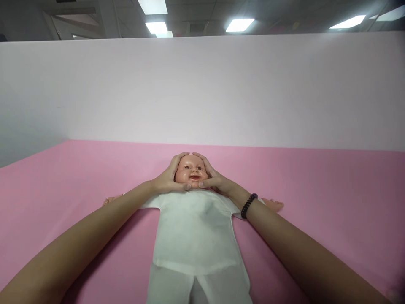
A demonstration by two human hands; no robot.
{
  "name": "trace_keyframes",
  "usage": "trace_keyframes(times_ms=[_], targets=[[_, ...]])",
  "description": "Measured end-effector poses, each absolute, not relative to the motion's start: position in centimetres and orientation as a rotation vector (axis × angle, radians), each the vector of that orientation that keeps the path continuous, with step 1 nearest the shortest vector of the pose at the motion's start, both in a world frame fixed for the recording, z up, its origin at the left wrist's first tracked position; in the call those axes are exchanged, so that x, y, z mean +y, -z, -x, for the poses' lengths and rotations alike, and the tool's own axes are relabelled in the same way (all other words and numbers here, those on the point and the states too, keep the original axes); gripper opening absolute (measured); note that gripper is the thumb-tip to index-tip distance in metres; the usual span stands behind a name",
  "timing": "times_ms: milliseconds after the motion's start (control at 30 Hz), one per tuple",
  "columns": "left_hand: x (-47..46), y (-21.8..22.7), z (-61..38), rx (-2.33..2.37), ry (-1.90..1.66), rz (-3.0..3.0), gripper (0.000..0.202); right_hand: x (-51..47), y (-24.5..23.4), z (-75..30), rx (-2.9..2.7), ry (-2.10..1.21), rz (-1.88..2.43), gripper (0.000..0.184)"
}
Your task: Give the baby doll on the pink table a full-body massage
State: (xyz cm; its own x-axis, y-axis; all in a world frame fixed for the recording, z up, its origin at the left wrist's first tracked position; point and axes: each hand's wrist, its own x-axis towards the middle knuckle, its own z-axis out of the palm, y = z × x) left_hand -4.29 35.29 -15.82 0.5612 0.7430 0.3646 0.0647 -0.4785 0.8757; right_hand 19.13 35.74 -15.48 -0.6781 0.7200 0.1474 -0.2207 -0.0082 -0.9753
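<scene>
A baby doll (196,236) in white cloth clothing lies on its back on a pink surface (95,177), arms stretched out to both sides. Its head (191,166) is cupped between my two hands. My left hand (169,177) wraps the head's left side, with the thumb along the chin. On the opposite side, my right hand (217,179) mirrors this grip, its thumb also at the chin. Both sets of fingertips nearly meet over the crown. The back of the head is hidden. A dark beaded bracelet (249,205) circles my right wrist.
A tall white panel (202,93) rises behind the pink surface, and another pale panel (28,101) borders it on the left. Above the panel's top edge show ceiling lights (239,25) and part of a door frame (76,25).
</scene>
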Motion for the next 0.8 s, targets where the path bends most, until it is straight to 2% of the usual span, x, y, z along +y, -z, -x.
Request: trace_keyframes(times_ms=[500,700,800], targets=[[34.8,15.8,3.4,0.754,-1.069,-1.824,0.109,36.0,16.2,-18.1,-1.677,-1.492,0.593,0.117],[35.7,16.5,3.9,0.718,-1.05,-1.895,0.122,36.1,16.5,-18.1,-1.697,-1.441,0.595,0.115],[35.8,16.5,3.9,0.728,-1.064,-1.906,0.122,36.2,16.6,-18.1,-1.7,-1.435,0.588,0.113]])
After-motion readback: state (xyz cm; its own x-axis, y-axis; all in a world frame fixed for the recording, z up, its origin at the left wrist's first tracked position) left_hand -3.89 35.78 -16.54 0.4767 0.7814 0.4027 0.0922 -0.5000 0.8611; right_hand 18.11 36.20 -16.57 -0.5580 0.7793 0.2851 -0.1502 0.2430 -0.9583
